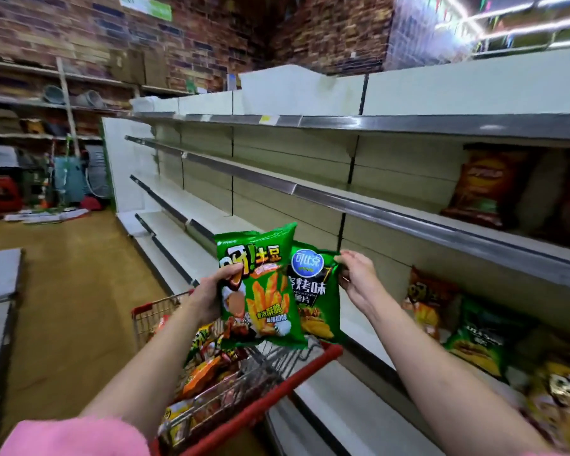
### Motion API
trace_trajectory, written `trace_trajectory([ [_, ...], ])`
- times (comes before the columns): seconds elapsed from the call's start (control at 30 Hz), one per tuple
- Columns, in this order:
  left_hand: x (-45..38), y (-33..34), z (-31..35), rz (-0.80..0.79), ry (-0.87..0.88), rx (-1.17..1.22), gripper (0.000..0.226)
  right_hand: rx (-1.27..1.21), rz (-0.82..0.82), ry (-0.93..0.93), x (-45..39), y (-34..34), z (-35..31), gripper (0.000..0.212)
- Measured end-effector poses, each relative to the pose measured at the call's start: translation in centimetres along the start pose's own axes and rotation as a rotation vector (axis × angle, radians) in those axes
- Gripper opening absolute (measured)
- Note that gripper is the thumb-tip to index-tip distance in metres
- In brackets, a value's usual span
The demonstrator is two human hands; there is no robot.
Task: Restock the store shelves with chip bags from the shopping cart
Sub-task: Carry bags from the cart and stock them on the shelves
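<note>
L hand [211,291] grips the bright green fry-chip bag [260,287] by its left edge, thumb over the front, fingers behind; bag upright, held just above the red shopping cart [270,390]. R hand [356,278] pinches the top right corner of a darker green chip bag [316,291], thumb & fingertips pressed together on the foil. That bag sits partly behind the bright one, overlapping its right side, also over the cart's far end.

Cart is low centre, w/ more bags inside – orange, yellow, red packs [208,366] heaped under the wire.

Shelf unit [343,199] runs right of the cart, several tiers, mostly bare near the cart. Further right on it: orange/brown bag [484,185] on the upper-mid tier; on the tier just right of the cart, an orange fry bag [425,301], a green bag [481,337], a yellow bag [563,399] – blurred, labels unreadable.

Pink sleeve [76,439] at bottom left, below the cart. Wood floor [69,274] left of the cart.
</note>
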State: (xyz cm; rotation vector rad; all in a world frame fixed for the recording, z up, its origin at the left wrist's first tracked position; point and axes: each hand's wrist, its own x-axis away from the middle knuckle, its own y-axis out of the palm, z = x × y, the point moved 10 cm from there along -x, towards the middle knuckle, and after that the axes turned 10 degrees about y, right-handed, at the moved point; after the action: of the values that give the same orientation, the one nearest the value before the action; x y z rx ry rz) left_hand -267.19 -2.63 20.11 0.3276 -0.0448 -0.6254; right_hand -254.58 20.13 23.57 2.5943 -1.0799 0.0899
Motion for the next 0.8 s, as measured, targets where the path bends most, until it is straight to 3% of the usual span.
trace_trajectory([
  [0.03,0.5,0.9,-0.4,-0.026,-0.019,-0.008,0.026,-0.007,0.010,0.000,0.6,-1.1,0.0,0.019],
  [0.13,2.1,4.3,-1.7,-0.165,-0.063,-0.131,0.095,-0.028,0.038,0.005,2.1,-4.1,0.0,0.021],
  [0.2,3.0,7.1,-2.7,-0.277,-0.088,-0.147,0.111,-0.040,0.027,0.028,3.0,-5.3,0.4,0.023],
  [0.27,4.6,10.4,-3.4,-0.365,-0.124,-0.186,0.108,-0.064,0.000,0.055,4.0,-6.4,0.8,0.023],
  [0.37,5.6,14.1,-3.9,-0.424,-0.108,-0.162,0.083,-0.104,0.007,0.056,5.3,-9.2,0.9,0.022],
  [0.53,6.1,18.6,-6.7,-0.521,-0.128,-0.099,0.098,-0.099,0.111,0.007,7.1,-15.5,0.2,0.023],
  [0.6,6.7,20.4,-7.6,-0.507,-0.127,-0.072,0.077,-0.072,0.140,0.007,7.9,-17.9,0.1,0.035],
  [0.7,7.6,22.8,-9.1,-0.493,-0.123,0.039,0.026,0.187,0.167,0.035,9.1,-20.9,0.7,0.051],
  [0.8,8.0,24.5,-10.7,-0.506,-0.167,0.110,0.035,0.365,0.117,0.101,9.7,-22.4,3.0,0.059],
])
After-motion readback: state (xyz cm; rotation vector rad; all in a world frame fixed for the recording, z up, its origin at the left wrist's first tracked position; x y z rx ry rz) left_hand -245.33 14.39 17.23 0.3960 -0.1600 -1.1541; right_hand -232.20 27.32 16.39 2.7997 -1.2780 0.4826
